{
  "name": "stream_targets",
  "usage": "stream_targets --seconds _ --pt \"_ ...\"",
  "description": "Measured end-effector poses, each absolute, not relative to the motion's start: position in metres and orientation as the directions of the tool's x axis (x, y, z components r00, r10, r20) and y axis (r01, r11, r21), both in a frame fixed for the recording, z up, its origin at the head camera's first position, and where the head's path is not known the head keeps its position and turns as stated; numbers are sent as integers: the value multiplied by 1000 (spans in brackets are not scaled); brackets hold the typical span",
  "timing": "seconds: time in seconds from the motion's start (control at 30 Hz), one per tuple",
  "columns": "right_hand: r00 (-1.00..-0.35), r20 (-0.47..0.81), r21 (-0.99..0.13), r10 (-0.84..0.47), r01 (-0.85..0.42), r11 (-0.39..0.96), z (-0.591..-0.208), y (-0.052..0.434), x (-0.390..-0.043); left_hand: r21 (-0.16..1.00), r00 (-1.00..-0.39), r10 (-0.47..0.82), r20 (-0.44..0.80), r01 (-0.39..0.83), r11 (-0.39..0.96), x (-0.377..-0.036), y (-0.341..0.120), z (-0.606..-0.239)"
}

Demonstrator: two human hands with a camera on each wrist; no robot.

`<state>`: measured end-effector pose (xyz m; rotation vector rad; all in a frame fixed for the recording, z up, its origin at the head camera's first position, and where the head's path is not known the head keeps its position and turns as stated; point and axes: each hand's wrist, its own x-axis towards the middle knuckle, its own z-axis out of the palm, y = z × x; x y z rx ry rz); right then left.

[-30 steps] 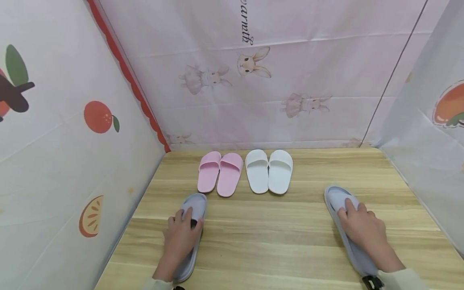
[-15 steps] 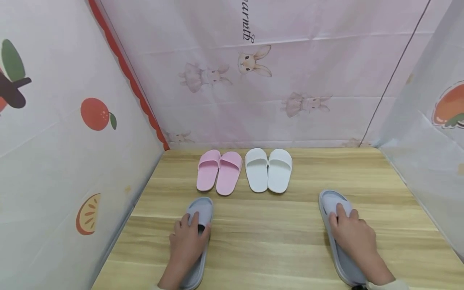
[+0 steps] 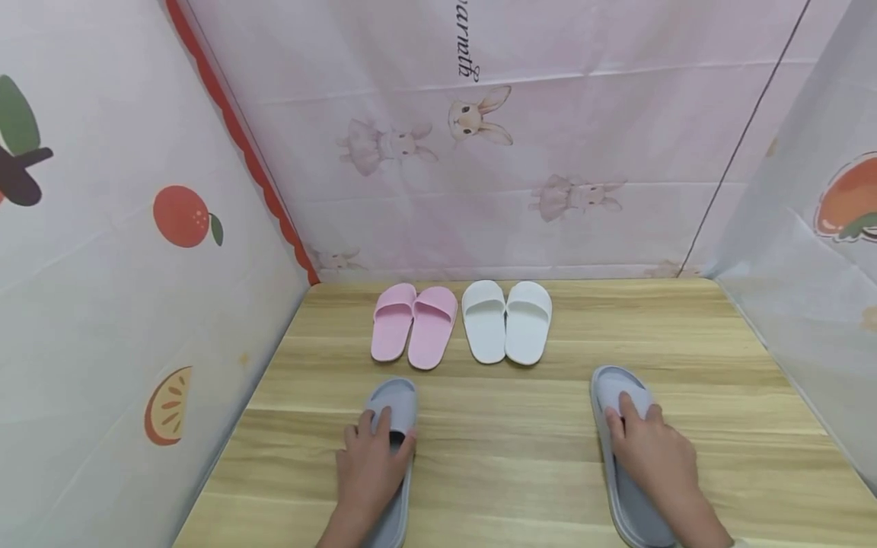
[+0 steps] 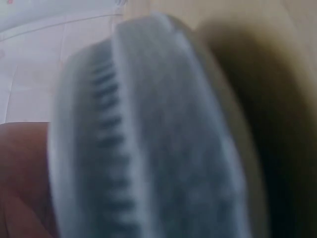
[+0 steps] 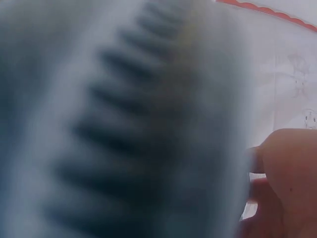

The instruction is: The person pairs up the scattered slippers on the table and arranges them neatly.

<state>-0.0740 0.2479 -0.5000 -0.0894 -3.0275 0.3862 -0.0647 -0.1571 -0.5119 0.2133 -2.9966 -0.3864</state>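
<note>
Two grey slippers lie on the wooden table (image 3: 507, 457). My left hand (image 3: 373, 464) lies over the left grey slipper (image 3: 395, 398), fingers curled across its strap. My right hand (image 3: 651, 453) holds the right grey slipper (image 3: 612, 387) the same way. The left wrist view is filled by a blurred, ridged edge of the grey slipper (image 4: 148, 139), with part of the hand (image 4: 20, 173) beside it. The right wrist view shows the other slipper's ridged edge (image 5: 124, 124), also blurred, next to the hand (image 5: 287, 173).
A pink pair of slippers (image 3: 414, 323) and a white pair (image 3: 507, 320) stand side by side at the back of the table. Printed cloth walls close in the left, back and right sides.
Both hands have slid their grey slippers inward, the left one to the right and the right one to the left. The pink and white pairs have not moved.
</note>
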Motion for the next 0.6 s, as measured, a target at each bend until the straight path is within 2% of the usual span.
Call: stream_targets --seconds 0.6 --pt "-993 92 -281 76 47 958 -499 209 -61 210 -985 -121 124 -93 973 -58 -118 -515"
